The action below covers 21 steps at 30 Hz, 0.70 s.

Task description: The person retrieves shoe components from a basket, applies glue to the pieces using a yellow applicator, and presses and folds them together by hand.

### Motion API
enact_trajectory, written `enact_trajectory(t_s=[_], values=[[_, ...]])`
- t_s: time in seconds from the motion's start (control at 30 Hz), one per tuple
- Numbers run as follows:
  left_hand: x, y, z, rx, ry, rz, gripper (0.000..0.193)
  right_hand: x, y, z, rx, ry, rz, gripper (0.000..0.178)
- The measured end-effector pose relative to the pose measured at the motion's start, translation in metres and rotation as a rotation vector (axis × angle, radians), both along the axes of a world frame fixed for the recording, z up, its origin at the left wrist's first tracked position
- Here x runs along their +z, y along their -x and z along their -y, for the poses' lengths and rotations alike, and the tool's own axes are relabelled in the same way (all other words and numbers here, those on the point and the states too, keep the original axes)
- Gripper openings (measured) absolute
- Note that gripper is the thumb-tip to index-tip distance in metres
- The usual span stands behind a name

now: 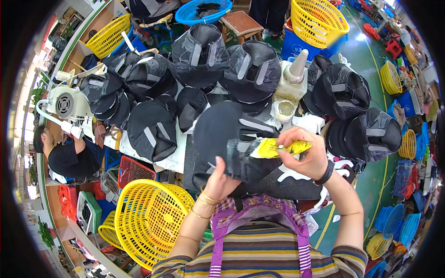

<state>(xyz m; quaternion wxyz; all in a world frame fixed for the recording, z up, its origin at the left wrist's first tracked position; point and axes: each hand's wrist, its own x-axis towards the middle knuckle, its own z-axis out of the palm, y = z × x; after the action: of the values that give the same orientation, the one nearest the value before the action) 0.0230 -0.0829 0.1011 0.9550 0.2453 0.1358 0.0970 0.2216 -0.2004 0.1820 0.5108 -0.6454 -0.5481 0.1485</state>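
Left hand [219, 181] grips near edge of black cloth piece [215, 127], mid-surface [180, 160], likely steadying it; right hand [302, 150] pinches yellow tool [269, 148] against its right side. Similar pieces [200, 53] sit far, presumably leaving room.

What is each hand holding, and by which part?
Right hand: a flat yellow tool, by its right half. Left hand: a rounded black fabric piece, by its lower edge.
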Motion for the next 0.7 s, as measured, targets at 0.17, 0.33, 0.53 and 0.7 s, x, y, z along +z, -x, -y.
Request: enact_trajectory(t_s=[0.17,0.33,0.53,0.7], values=[[0.004,0.004,-0.007,0.007,-0.155,-0.087,0.073,0.018,-0.005,0.007,-0.136,-0.1,-0.059,0.017],[0.034,-0.012,-0.025,0.083,-0.028,0.045,0.076,0.022,0.005,0.002,-0.029,-0.007,-0.016,0.021],[0.027,-0.026,-0.019,0.075,0.195,0.077,0.084,0.012,0.011,-0.002,-0.05,-0.091,0.051,0.022],[0.009,-0.026,-0.017,0.058,-0.477,-0.156,0.04,-0.015,-0.001,-0.005,-0.017,-0.081,0.105,0.019]])
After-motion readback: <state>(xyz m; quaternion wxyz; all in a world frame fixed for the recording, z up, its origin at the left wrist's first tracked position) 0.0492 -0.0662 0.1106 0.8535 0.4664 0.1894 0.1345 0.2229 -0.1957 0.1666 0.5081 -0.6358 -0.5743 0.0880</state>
